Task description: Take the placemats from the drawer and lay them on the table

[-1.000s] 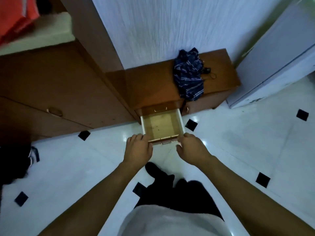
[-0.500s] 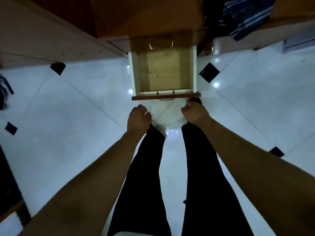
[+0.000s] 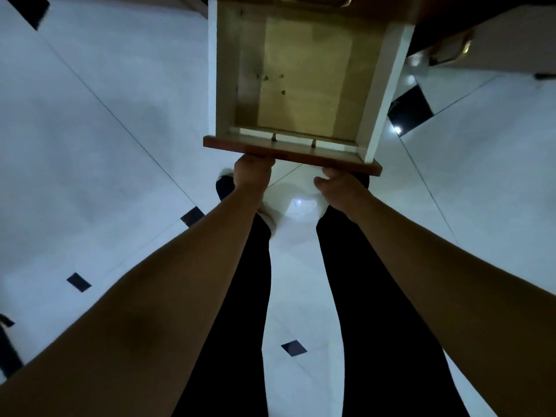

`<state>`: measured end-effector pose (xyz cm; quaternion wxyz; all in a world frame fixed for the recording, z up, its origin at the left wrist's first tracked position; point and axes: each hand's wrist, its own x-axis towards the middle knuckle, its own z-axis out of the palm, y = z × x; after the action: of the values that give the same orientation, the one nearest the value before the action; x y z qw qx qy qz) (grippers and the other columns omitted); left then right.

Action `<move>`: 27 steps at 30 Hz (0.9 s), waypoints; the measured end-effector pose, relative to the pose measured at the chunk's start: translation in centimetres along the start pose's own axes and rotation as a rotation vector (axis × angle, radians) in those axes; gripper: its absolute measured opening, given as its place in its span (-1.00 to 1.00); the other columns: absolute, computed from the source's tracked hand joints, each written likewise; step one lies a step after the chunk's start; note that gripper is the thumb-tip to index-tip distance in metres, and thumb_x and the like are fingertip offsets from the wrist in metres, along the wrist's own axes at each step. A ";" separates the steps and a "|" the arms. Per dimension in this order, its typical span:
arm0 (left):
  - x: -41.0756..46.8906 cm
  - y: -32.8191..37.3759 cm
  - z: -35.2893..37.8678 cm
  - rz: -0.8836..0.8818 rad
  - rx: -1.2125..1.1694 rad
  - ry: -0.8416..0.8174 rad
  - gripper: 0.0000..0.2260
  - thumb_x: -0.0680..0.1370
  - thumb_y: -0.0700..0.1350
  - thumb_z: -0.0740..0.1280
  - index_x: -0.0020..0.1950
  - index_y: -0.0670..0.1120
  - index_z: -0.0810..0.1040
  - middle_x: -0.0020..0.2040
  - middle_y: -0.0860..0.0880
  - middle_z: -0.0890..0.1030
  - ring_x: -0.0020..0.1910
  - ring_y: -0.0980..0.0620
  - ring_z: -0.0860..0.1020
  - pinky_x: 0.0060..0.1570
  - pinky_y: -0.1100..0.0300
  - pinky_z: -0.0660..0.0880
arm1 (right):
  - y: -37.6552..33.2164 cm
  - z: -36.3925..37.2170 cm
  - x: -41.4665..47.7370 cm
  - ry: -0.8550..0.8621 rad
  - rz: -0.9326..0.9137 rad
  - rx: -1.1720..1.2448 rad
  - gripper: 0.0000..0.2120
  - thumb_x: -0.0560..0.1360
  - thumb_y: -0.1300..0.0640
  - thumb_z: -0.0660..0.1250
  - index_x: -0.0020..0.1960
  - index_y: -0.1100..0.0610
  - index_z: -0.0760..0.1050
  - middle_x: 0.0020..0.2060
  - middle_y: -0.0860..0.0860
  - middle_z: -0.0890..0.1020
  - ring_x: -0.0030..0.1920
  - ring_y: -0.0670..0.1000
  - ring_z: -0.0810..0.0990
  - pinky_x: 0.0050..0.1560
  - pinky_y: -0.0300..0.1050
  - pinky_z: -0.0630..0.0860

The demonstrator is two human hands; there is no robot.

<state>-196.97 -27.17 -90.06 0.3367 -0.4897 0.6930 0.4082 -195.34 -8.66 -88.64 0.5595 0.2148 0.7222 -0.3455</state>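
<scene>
Drawer (image 3: 296, 85) pulled out just beyond both hands. Left hand (image 3: 252, 171) and right hand (image 3: 334, 183) reach under its front panel (image 3: 288, 155); fingers hidden, grip unclear. Legs (image 3: 234, 296) below.

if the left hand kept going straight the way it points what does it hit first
Most likely the drawer front: the left hand already sits just under its edge, seemingly touching it, though depth is unclear.

Glossy white tiled floor (image 3: 105, 145) with small black diamond inlays (image 3: 294, 348) at tile corners. Bright light glare (image 3: 298, 203) reflected between the feet. Open drawer (image 3: 301, 85) overhanging, with bare wooden bottom.
</scene>
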 end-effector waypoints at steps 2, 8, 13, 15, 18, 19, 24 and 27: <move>0.2 0.0 0.3 0.055 0.021 0.030 -0.84 0.35 -0.07 0.36 -0.36 -0.07 0.42 -0.47 0.04 0.44 -0.43 0.03 0.36 -0.35 0.15 0.32 | 0.3 0.4 0.0 0.016 -0.131 -0.215 -0.43 0.59 -0.06 0.18 0.55 0.04 0.14 0.53 0.07 0.25 0.50 0.16 0.23 0.44 0.04 0.26; 1.3 2.5 -0.2 0.254 0.258 0.048 -0.79 0.38 -0.03 0.41 -0.33 -0.10 0.47 -0.44 0.04 0.54 -0.34 0.02 0.53 -0.29 0.24 0.37 | -1.4 -2.4 1.4 0.135 -0.293 -0.434 -0.49 0.59 -0.09 0.17 0.50 0.02 0.25 0.45 0.10 0.40 0.46 0.20 0.29 0.42 0.24 0.26; 4.0 8.6 0.4 0.392 0.209 0.069 -0.85 0.47 -0.02 0.45 -0.07 -0.07 0.61 -0.22 0.09 0.64 -0.16 0.06 0.60 -0.12 0.26 0.43 | -4.7 -8.0 4.1 0.236 -0.372 -0.494 -0.50 0.60 -0.07 0.17 0.50 0.03 0.26 0.47 0.15 0.36 0.49 0.22 0.24 0.49 0.27 0.14; 4.9 10.8 0.7 0.426 0.220 0.085 -0.78 0.48 0.00 0.45 0.06 -0.08 0.60 -0.08 0.12 0.64 -0.07 0.12 0.57 -0.07 0.31 0.41 | -6.3 -10.2 4.9 0.254 -0.375 -0.545 -0.49 0.61 -0.08 0.15 0.51 0.04 0.23 0.48 0.17 0.33 0.50 0.25 0.22 0.50 0.24 0.15; 6.1 14.7 0.9 0.536 0.282 0.110 -0.73 0.50 0.03 0.42 0.12 -0.07 0.59 0.07 0.09 0.62 0.02 0.19 0.50 -0.08 0.45 0.32 | -8.5 -13.7 5.8 0.274 -0.408 -0.596 -0.50 0.62 -0.06 0.14 0.52 0.05 0.21 0.48 0.19 0.32 0.47 0.27 0.26 0.44 0.19 0.24; 6.3 16.2 0.8 0.564 0.305 0.116 -0.72 0.50 0.04 0.41 0.13 -0.08 0.59 0.12 0.05 0.63 0.08 0.14 0.53 -0.08 0.46 0.31 | -9.3 -14.8 6.0 0.267 -0.403 -0.606 -0.50 0.63 -0.05 0.13 0.53 0.04 0.21 0.48 0.19 0.32 0.47 0.26 0.26 0.43 0.18 0.26; 7.1 18.8 -0.5 0.639 0.488 0.079 -0.76 0.54 -0.06 0.34 0.18 -0.08 0.55 0.13 0.01 0.63 0.18 0.04 0.54 -0.03 0.43 0.31 | -10.7 -16.5 6.3 0.197 -0.378 -0.648 -0.51 0.63 -0.09 0.09 0.54 -0.05 0.17 0.54 0.11 0.21 0.52 0.23 0.15 0.47 0.19 0.19; 6.9 17.7 -0.9 0.623 0.506 0.024 -0.71 0.50 -0.10 0.39 0.21 -0.10 0.51 0.08 0.07 0.52 0.08 0.15 0.43 -0.03 0.42 0.29 | -10.2 -16.1 6.0 0.208 -0.369 -0.542 -0.49 0.62 -0.07 0.15 0.53 -0.03 0.19 0.52 0.12 0.26 0.50 0.23 0.20 0.45 0.16 0.26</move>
<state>-215.89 -27.44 -91.44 0.2987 -0.1627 0.8908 0.3012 -214.75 -4.10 -89.54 0.4477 -0.0420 0.8675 -0.2126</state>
